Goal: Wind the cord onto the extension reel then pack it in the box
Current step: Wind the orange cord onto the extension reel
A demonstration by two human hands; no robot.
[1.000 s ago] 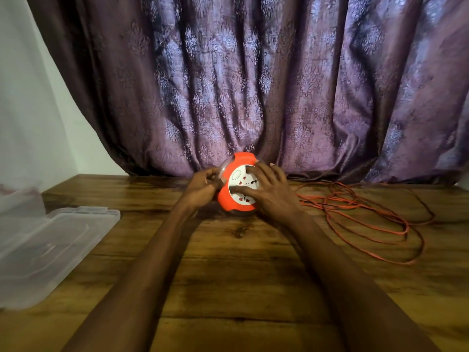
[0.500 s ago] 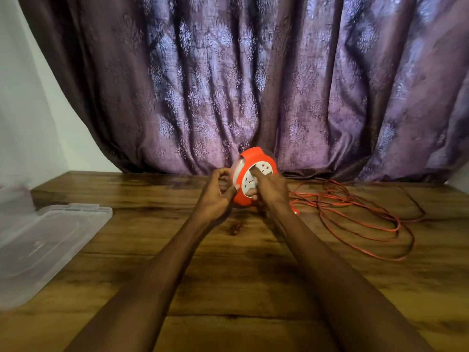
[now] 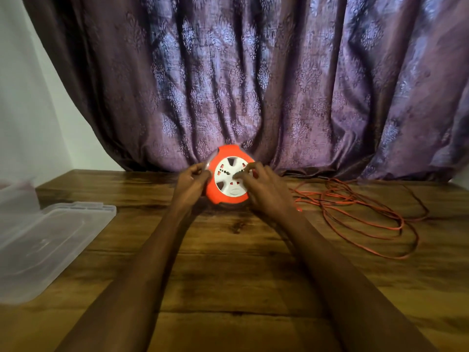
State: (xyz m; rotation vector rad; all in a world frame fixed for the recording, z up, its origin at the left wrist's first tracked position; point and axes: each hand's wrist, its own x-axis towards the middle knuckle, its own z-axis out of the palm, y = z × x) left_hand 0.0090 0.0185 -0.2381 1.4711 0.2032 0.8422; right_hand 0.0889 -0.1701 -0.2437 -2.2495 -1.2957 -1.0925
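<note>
An orange extension reel [image 3: 229,175] with a white socket face stands on edge at the far middle of the wooden table, its face turned toward me. My left hand [image 3: 191,181] grips its left rim. My right hand [image 3: 264,188] holds the right side, fingertips on the white face. The orange cord [image 3: 360,212] lies in loose loops on the table to the right of the reel; where it joins the reel is hidden behind my right hand. A clear plastic box [image 3: 15,191] sits at the far left edge, mostly cut off.
A clear plastic lid [image 3: 48,242] lies flat on the table's left side, in front of the box. A purple patterned curtain [image 3: 253,85] hangs just behind the reel along the table's back edge. Bare wood [image 3: 236,270] stretches between my forearms.
The reel has been turned from a tilted, sideways pose back to facing me. Both hands shifted with it, and the view has tilted slightly.
</note>
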